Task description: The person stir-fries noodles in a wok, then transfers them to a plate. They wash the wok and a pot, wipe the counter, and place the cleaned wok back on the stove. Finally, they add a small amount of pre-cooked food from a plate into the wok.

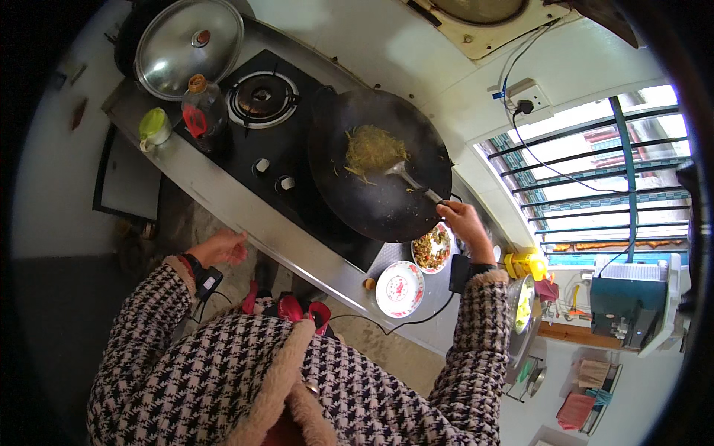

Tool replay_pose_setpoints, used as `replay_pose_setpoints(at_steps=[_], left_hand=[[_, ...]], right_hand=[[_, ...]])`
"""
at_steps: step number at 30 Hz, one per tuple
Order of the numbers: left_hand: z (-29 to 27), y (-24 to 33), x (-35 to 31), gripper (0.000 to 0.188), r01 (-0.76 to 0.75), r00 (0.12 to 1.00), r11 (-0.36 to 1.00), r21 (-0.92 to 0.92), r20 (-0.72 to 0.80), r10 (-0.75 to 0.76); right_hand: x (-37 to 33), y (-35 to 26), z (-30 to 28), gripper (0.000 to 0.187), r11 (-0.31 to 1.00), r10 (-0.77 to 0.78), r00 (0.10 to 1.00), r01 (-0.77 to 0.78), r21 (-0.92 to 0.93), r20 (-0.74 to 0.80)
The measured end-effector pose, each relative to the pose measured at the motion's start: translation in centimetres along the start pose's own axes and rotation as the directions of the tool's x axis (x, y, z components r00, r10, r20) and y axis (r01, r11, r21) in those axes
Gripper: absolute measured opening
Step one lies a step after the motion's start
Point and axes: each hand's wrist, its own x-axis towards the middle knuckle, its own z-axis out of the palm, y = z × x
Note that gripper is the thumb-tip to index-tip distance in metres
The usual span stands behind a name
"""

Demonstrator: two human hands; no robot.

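Observation:
My right hand [462, 221] is closed around the dark handle of a metal spatula [399, 170]. The spatula's blade rests against a heap of yellowish-green shreds [374, 151] in a large black wok [387, 211]. Faint steam hangs over the wok, which sits on the right side of a black gas stove [256, 149]. My left hand [223, 247] hangs beside the counter's front edge, with nothing in it and its fingers loosely apart. Below the wok, near my right forearm, are a plate of chopped colourful food [431, 250] and a white bowl with a red pattern [400, 290].
A bare burner [262, 97] lies left of the wok. Beyond it are a big metal lid [177, 56], a bottle [207, 115] and a green-topped cup [155, 126]. A yellow container [525, 264] and a bowl of pale pieces [523, 305] stand at right, near a barred window [595, 171].

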Motion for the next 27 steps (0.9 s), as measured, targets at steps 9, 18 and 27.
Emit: replay_pose_setpoints(at_steps=[9, 18, 27], left_hand=[[11.0, 2.7, 1.4, 0.039, -0.061, 0.971, 0.954, 0.293, 0.239, -0.011], [23.1, -0.6, 11.7, 0.034, -0.059, 0.943, 0.909, 0.413, 0.323, -0.086], [26.7, -4.4, 18.1, 0.033, -0.102, 0.954, 0.927, 0.36, 0.301, -0.012]], right_hand=[[2.2, -2.2, 2.7, 0.029, 0.713, 0.193, 0.978, -0.194, 0.674, 0.077], [-1.9, 1.0, 6.2, 0.025, 0.274, 0.141, 0.948, -0.315, 0.909, 0.286], [-0.4, 2.7, 4.0, 0.036, 0.167, -0.185, 0.948, -0.228, 0.959, 0.258]])
